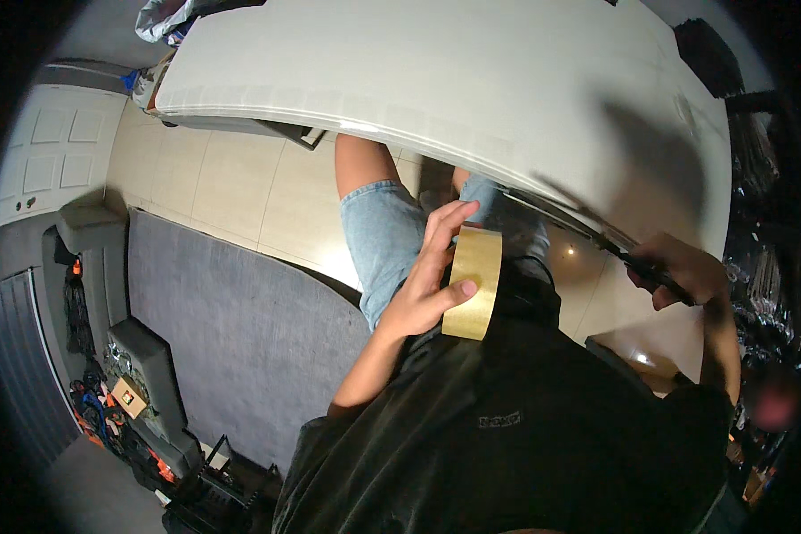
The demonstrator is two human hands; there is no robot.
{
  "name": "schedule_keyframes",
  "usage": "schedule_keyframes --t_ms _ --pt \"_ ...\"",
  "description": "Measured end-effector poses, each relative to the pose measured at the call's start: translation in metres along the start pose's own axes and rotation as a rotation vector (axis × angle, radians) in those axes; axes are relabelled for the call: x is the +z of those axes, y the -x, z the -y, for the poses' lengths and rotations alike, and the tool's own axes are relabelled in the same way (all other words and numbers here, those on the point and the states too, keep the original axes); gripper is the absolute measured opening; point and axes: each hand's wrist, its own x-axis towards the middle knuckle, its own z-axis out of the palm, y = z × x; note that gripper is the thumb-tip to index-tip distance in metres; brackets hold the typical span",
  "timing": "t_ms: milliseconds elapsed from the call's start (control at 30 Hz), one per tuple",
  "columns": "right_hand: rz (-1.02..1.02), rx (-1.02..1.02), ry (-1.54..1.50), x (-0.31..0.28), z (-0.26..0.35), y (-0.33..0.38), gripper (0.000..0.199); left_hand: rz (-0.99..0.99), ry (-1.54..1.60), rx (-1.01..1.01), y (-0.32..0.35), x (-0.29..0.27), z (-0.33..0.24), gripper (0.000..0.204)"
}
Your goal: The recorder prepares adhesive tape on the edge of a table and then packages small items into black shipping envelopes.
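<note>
Left hand: you are gripping a roll of tape (479, 267) with your left hand (414, 298), your thumb pressing on its gold outer surface while the other fingers are extending along the far side.
Tape roll: it is standing on edge over your lap, just in front of your black shirt (543, 427) and short of the near edge of the white table (400, 53).
Right hand: your right hand (694, 265) is closing around the black handle of a long, slim tool (627, 254); you are holding it well to the right of the roll, and whether it is scissors or a knife I cannot tell.
Tool: its narrow end is pointing up and leftward, running near the table's edge.
Hands: you are keeping them well apart, each one clamping its own thing.
Lap: you are wearing light blue denim shorts (374, 227), your legs reaching under the table.
Floor: a grey rug (231, 329) is lying to your left over pale tiles (240, 178).
</note>
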Motion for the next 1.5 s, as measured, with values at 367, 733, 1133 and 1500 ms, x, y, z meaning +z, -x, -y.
schedule_keyframes --t_ms 367,733,1133,1500 --pt "-0.115 0.016 0.216 0.003 0.001 -0.032 0.062 -0.022 0.012 -0.033 0.001 0.0 0.0 0.099" --pt "-0.091 -0.048 0.313 -0.004 0.005 -0.053 0.058 0.057 0.064 0.016 0.002 -0.006 0.012 0.093" --pt "-0.17 -0.122 0.484 -0.002 0.009 -0.057 0.06 0.066 0.098 0.033 0.003 -0.006 0.006 0.096" --pt "-0.408 0.091 0.431 -0.048 0.014 -0.051 0.054 0.047 -0.162 0.201 0.029 0.003 0.017 0.107"
